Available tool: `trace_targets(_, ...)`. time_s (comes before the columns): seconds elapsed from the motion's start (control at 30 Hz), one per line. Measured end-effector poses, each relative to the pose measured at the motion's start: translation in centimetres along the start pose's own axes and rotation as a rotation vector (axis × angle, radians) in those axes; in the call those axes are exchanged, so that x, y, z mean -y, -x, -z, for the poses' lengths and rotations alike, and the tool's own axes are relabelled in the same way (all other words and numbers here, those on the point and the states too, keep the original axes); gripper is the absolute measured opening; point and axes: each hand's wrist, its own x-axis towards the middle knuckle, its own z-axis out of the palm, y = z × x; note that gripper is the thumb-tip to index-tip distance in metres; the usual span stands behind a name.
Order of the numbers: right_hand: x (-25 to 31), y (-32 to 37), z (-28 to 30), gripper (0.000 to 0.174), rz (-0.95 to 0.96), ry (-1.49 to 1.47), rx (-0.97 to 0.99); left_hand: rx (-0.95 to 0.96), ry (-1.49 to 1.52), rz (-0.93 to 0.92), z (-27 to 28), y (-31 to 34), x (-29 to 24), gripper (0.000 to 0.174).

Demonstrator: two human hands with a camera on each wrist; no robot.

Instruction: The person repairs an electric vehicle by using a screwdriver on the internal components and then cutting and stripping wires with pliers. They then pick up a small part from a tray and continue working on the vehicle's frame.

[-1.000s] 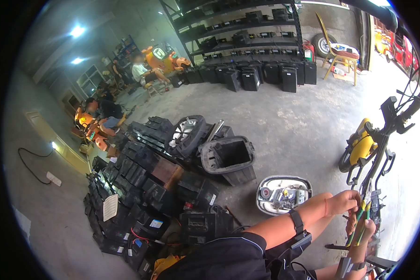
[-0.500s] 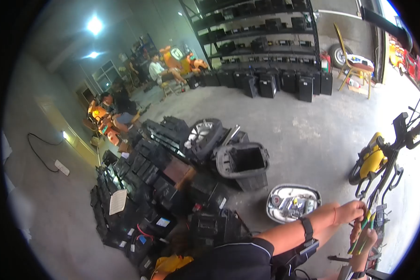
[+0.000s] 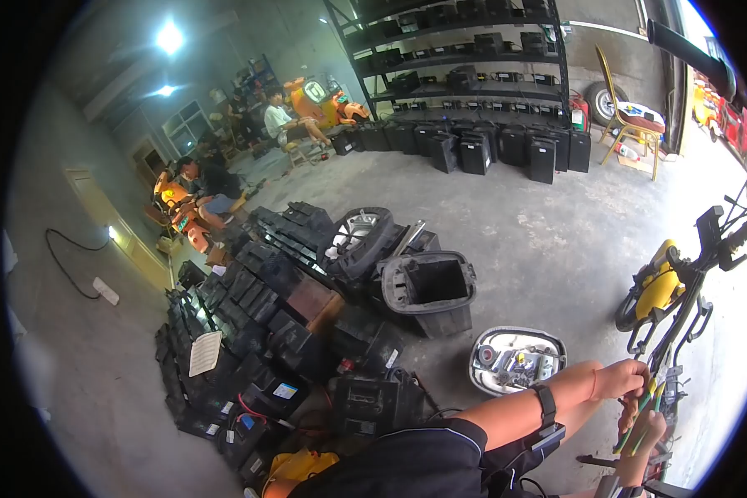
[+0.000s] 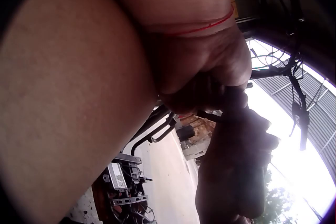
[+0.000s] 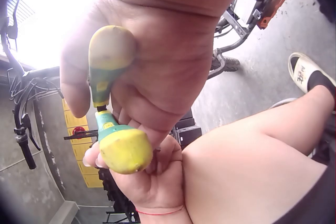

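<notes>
My right hand (image 3: 651,432) grips a pair of pliers with green and yellow handles (image 5: 125,150). In the right wrist view one handle lies against the palm and the other stands apart from it; the pliers' jaws are hidden. Close above, my left hand (image 3: 624,379), with a red string at its wrist, bends its fingers near the front of the pliers. Those fingers are dark in the left wrist view, and I cannot tell what they hold. Both hands are beside a stripped scooter frame (image 3: 668,340) with a yellow front fender (image 3: 662,270).
An oval shell with a silver lining (image 3: 515,388) lies on the floor left of my arm. Behind it are a black bin-like box (image 3: 448,319) and a wheel (image 3: 357,241). Many black batteries (image 3: 373,402) crowd the left. Racks (image 3: 465,62) and a chair (image 3: 639,124) stand at the back.
The head view has shifted, so the surroundings sit farther right and lower than a second ago. Both hands stay together at the scooter frame, the right still holding the pliers.
</notes>
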Motion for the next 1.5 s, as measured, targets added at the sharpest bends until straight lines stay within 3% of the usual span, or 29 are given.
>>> trace_targets(0.07,-0.3,0.0,0.0,0.067,0.029,0.008,-0.125,-0.005,0.021,0.006,0.3,-0.6,1.2,0.015)
trace_targets(0.53,0.4,0.7,-0.3,0.071,0.051,0.052,-0.056,0.03,-0.014,-0.047,-0.6,-0.2,0.7,0.015)
trace_targets(0.6,0.8,1.2,-1.1,0.052,0.008,0.03,-0.038,0.038,-0.029,-0.06,-0.7,-0.2,0.5,0.014)
trace_targets(0.7,0.6,1.2,-1.5,0.046,0.038,0.058,-0.105,0.027,-0.029,-0.07,-0.9,-0.1,0.2,0.013)
trace_targets(0.83,0.4,1.2,0.4,0.066,0.037,0.138,-0.155,-0.047,-0.043,-0.101,-1.5,-0.2,-0.2,0.012)
trace_targets(0.9,0.0,1.0,1.0,0.065,0.046,0.128,-0.216,-0.06,-0.033,-0.098,-1.4,0.0,-0.4,0.012)
trace_targets(1.03,-0.2,0.6,1.5,0.063,0.038,0.098,-0.159,-0.087,0.003,-0.071,-1.3,-0.1,-0.6,0.011)
trace_targets(1.1,0.2,0.8,-1.0,0.041,0.071,0.148,-0.127,-0.079,0.003,-0.055,-1.2,0.0,-0.8,0.011)
trace_targets(1.43,-0.2,1.6,0.4,0.04,0.066,0.3,-0.059,0.008,-0.061,-0.028,-0.3,0.1,-0.5,0.013)
trace_targets(1.5,-1.1,0.9,2.8,0.064,0.058,0.169,-0.235,-0.014,-0.014,-0.061,-0.5,-0.4,0.6,0.012)
